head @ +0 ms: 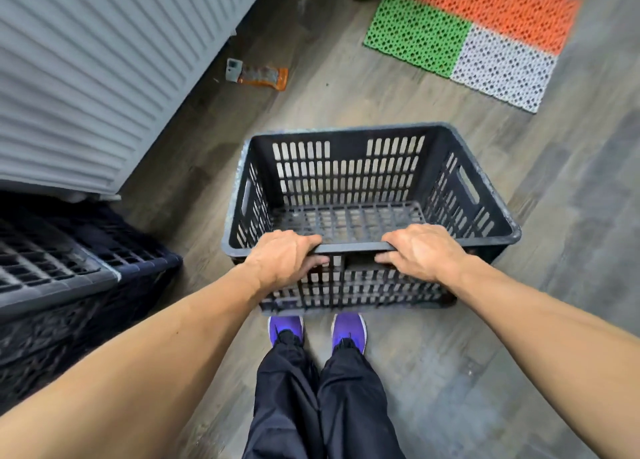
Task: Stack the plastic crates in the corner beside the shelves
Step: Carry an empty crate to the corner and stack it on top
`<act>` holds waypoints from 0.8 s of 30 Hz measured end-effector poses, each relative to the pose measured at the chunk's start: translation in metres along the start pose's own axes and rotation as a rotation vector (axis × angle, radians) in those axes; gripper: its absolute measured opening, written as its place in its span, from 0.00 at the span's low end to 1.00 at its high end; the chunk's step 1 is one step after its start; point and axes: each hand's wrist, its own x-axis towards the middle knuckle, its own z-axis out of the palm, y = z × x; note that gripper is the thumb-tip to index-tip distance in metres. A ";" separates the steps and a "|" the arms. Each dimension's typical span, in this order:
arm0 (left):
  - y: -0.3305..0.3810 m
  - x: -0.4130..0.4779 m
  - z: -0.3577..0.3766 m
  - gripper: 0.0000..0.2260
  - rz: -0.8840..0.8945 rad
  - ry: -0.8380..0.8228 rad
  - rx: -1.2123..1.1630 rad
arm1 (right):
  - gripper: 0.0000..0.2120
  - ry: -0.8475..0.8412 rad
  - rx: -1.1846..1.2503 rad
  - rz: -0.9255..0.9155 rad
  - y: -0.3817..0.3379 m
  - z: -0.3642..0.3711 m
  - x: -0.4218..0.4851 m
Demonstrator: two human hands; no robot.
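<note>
An empty dark slotted plastic crate (450, 188) is in front of me, above my feet; whether it touches the floor I cannot tell. My left hand (284, 257) grips its near rim left of centre, fingers curled under the edge. My right hand (422, 254) grips the same rim right of centre. To my left stands another dark crate (69, 278), upside down, with more dark crates beneath it, blurred.
A grey ribbed panel (86, 77) rises at the left behind the crate stack. An orange packet (263, 77) lies on the wooden floor near its base. Green, orange and white perforated mat tiles (467, 39) lie at the upper right. My purple shoes (317, 330) stand just behind the held crate.
</note>
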 end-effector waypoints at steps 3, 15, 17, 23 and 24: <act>0.007 -0.018 -0.014 0.17 -0.019 -0.060 -0.032 | 0.20 -0.047 0.003 -0.032 -0.009 -0.013 -0.015; 0.063 -0.148 -0.072 0.24 -0.103 -0.134 -0.117 | 0.21 -0.148 0.009 -0.154 -0.062 -0.054 -0.121; 0.075 -0.175 -0.087 0.24 -0.142 -0.112 -0.121 | 0.21 -0.141 -0.004 -0.181 -0.072 -0.071 -0.143; 0.104 -0.250 -0.112 0.21 -0.222 0.028 -0.112 | 0.21 -0.171 -0.080 -0.253 -0.108 -0.119 -0.192; 0.109 -0.263 -0.114 0.20 -0.233 0.067 -0.097 | 0.21 -0.185 -0.110 -0.266 -0.115 -0.127 -0.200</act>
